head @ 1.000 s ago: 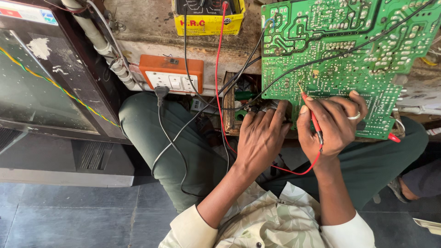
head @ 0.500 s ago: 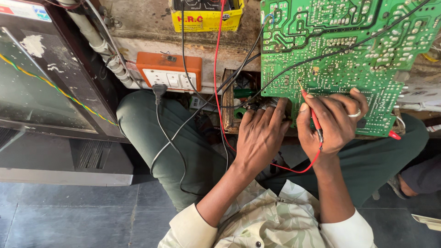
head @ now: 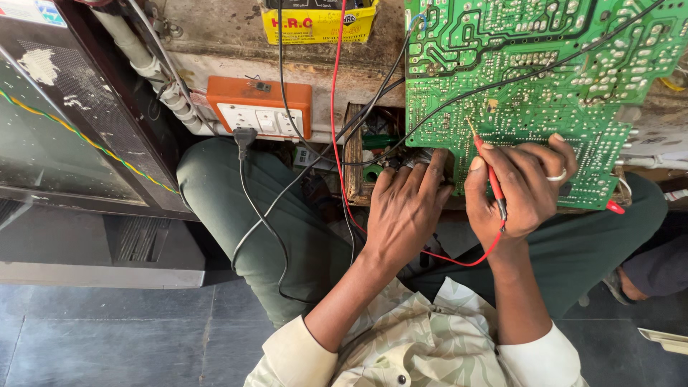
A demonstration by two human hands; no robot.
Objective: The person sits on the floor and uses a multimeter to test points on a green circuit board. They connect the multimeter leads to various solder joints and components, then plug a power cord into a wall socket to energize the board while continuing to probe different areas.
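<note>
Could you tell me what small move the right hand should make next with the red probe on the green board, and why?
Probably a slight nudge of the red probe tip onto the next solder point. The right hand holds it pen-like with its tip on the green circuit board, while the left hand rests at the board's lower edge, apparently steadying it.

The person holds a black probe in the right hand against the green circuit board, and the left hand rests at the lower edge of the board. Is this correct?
Not quite: the probe in the right hand is red, not black, as the head view shows. Its tip does touch the green circuit board, and the left hand does rest at the board's lower edge.
</note>
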